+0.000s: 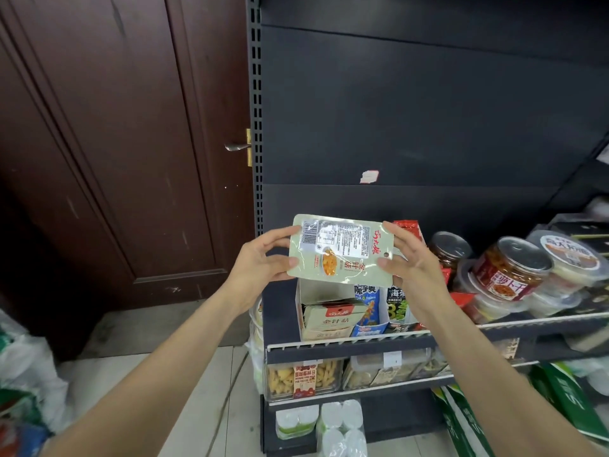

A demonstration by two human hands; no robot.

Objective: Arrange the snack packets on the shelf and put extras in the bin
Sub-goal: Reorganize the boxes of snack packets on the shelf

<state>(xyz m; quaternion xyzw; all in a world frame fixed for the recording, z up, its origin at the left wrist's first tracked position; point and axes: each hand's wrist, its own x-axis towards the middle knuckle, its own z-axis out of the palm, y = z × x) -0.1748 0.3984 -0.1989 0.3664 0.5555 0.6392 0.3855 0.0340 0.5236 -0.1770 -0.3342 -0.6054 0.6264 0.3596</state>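
Both my hands up, left hand (260, 255) and right hand (412, 258) fingers pinching pale green snack packet (341, 250) edges, above shelf (362, 341) carton (329, 319).

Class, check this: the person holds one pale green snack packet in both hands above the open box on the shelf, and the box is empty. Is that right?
Not quite. The head view shows both the left hand and right hand holding the pale green packet above the open box, but the box already holds matching packets.

Your one view comes from your head, looking forward and down, close to the dark shelf unit (428, 127) ahead and the brown door (115, 143) at its left.
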